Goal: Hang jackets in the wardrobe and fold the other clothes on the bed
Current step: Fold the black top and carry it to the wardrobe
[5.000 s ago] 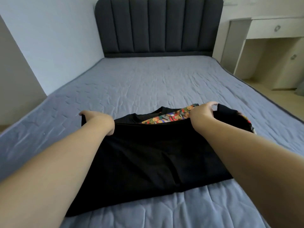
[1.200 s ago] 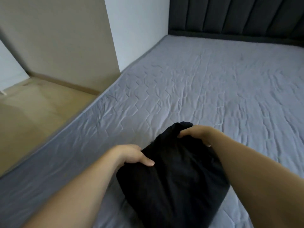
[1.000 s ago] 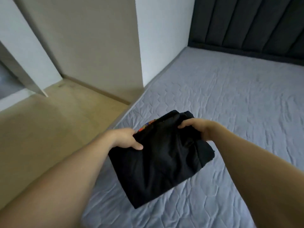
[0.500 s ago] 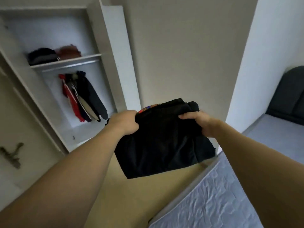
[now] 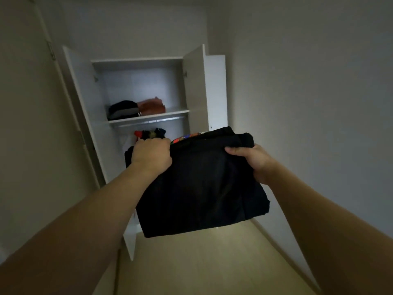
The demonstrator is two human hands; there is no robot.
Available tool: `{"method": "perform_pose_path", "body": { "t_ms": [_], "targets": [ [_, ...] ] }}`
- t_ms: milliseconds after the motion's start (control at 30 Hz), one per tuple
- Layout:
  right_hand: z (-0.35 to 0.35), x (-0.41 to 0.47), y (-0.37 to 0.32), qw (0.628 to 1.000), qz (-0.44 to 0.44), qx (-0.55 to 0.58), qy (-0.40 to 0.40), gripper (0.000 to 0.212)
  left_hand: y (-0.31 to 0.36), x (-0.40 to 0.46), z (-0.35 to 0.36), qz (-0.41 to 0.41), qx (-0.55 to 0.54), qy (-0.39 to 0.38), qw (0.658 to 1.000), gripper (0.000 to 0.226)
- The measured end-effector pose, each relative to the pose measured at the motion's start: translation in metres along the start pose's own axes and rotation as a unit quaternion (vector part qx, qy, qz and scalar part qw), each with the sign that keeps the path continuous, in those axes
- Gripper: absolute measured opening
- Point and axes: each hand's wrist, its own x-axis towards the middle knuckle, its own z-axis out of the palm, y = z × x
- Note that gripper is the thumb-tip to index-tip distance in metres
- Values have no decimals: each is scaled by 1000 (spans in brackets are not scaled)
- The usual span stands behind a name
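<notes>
A folded black garment [image 5: 202,188] hangs in mid-air before the open wardrobe [image 5: 197,86], its top corners gripped by the left hand [image 5: 151,155] and right hand [image 5: 254,161], partly hiding hung jackets [image 5: 148,134] below the shelf's [image 5: 148,116] folded clothes [image 5: 136,108].

Dim in here, the corners sinking to near black; the brightest patch is the white back panel inside the wardrobe [image 5: 138,86]; a pale glow lies on the floor [image 5: 212,258]; wall lines bow at the edges; slight softness throughout.
</notes>
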Motion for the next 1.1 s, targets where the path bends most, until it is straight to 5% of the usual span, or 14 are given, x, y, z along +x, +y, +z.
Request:
{"method": "perform_pose_path", "body": {
  "t_ms": [700, 900, 1100],
  "targets": [
    [230, 626, 26, 999, -32, 4, -1, 38, -331, 475, 308, -88, 60, 60, 993, 16],
    [257, 812, 20, 998, -57, 20, 17, 52, -387, 638, 379, -95, 75, 68, 990, 8],
    [301, 996, 1, 996, -84, 40, -15, 46, -456, 787, 416, -133, 149, 59, 978, 30]
  ]
}}
